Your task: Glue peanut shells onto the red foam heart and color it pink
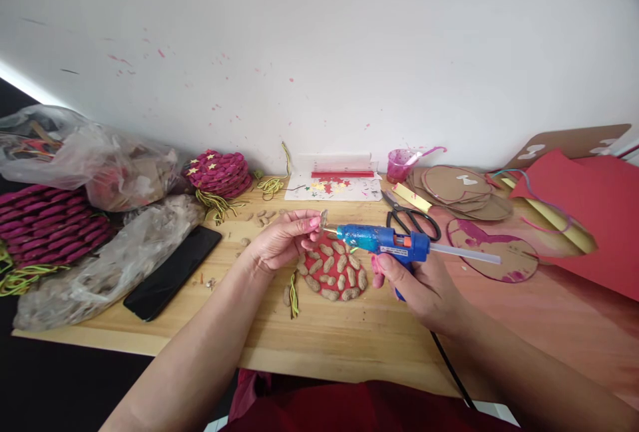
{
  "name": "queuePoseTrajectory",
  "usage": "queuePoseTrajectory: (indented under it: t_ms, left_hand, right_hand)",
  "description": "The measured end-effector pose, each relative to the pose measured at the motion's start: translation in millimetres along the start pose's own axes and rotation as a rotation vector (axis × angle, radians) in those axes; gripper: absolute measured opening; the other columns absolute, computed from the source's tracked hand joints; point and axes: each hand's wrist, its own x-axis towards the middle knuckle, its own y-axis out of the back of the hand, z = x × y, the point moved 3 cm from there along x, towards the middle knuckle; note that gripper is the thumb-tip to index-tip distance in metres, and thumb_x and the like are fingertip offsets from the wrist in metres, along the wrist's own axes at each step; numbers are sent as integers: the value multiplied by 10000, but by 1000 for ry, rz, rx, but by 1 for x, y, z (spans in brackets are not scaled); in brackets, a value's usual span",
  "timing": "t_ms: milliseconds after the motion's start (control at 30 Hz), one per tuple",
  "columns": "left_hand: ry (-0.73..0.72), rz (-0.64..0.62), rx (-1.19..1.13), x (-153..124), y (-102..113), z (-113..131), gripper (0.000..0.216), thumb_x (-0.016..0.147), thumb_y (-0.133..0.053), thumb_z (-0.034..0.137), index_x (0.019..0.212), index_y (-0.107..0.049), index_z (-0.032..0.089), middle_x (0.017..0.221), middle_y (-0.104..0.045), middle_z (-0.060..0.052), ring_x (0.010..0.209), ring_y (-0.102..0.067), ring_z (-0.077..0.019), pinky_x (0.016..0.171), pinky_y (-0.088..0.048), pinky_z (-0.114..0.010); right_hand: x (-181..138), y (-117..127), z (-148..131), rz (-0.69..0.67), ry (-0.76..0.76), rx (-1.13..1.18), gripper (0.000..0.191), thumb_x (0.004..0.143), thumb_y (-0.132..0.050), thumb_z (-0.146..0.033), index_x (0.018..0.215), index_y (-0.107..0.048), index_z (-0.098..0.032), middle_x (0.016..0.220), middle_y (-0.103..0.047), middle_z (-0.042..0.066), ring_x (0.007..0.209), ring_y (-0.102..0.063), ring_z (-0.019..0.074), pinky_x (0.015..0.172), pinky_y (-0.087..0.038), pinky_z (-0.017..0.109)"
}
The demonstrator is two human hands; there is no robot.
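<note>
Blue and orange, the glue gun lies level in the right hand, whose fingers are wrapped round its grip with the forefinger at the trigger; a clear stick juts from its back and a black cord drops from the hand toward the table edge. Its nozzle points left and meets, or all but meets, a small shell pinched between thumb and fingertips of the left hand; whether tip and shell touch cannot be told. Both are raised just above a red disc that lies flat on the wooden table between the two hands, most of its face covered with peanuts set side by side. A tassel of yellow and green thread hangs off the disc's left edge. Black scissors lie just behind the gun, and near them stand a pink cup and a pile of cardboard rounds. A red sheet fills the right end of the table. To the left are a black phone, face down or dark, clear bags, and stacks of pink woven mats. Loose peanuts are scattered behind the left hand.
</note>
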Motion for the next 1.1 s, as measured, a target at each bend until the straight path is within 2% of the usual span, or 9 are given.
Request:
queuePoseTrajectory:
  t_ms: [367,800,1100]
  left_hand:
    - [10,3,-17,1,-1,-1,345,547,-976,194,734,-710,78,668,-572,-14,560,-503,-60,449,-345,-130]
    - [7,-2,31,1,1,0,354,552,-977,244,724,-712,83,640,-570,-13,558,-480,-52,450,-342,-121]
    - [12,16,44,1,1,-1,368,524,-986,245,722,-717,90,639,-574,-12,550,-483,-51,447,-342,-126]
  right_hand:
    - [1,0,-1,-21,-10,22,373,1022,-497,-411,754,-633,-189,647,-648,12,522,-519,109,496,-403,259]
    - [0,2,4,-3,-4,13,349,1026,-503,-403,770,-618,-194,665,-649,10,600,-596,126,556,-443,255]
    - [2,0,2,6,-6,47,331,1019,-502,-413,790,-602,-196,650,-640,11,557,-587,118,499,-433,243]
